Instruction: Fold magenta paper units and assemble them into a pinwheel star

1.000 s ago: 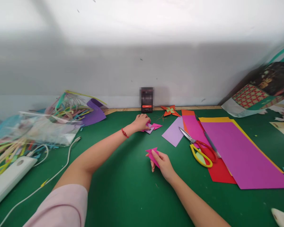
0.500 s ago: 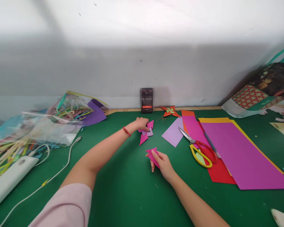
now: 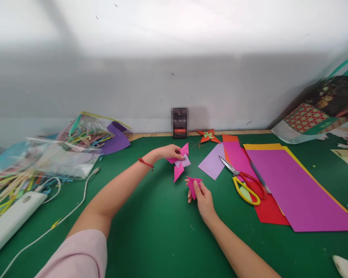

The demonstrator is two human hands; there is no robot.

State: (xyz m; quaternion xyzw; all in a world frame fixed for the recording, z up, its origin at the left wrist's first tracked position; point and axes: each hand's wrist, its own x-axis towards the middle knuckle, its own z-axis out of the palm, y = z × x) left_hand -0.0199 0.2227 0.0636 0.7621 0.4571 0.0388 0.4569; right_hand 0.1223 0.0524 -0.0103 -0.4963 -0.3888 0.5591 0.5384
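My left hand (image 3: 173, 152) pinches a folded paper star (image 3: 185, 161) with pink points and a lilac centre; its fingers cover the left part of the star. Closer to me, my right hand (image 3: 202, 198) is closed on a small folded pink paper piece (image 3: 193, 186), with the thumb pressed on its face. A gap of green tabletop separates the two folded papers. To the right of the star lies a lilac paper square (image 3: 213, 164). An orange paper star (image 3: 209, 136) with a pale green centre lies at the back by the wall.
Scissors (image 3: 240, 181) with red and yellow handles lie on coloured paper sheets (image 3: 295, 189) at the right. A phone (image 3: 180, 122) leans on the wall. Leftward are a white power bank (image 3: 16, 220) with a cable and a heap of paper strips (image 3: 84, 133).
The pink and lilac star has tilted up in my left hand, its lower point swinging right. My right hand has shifted slightly right and turned the pink piece.
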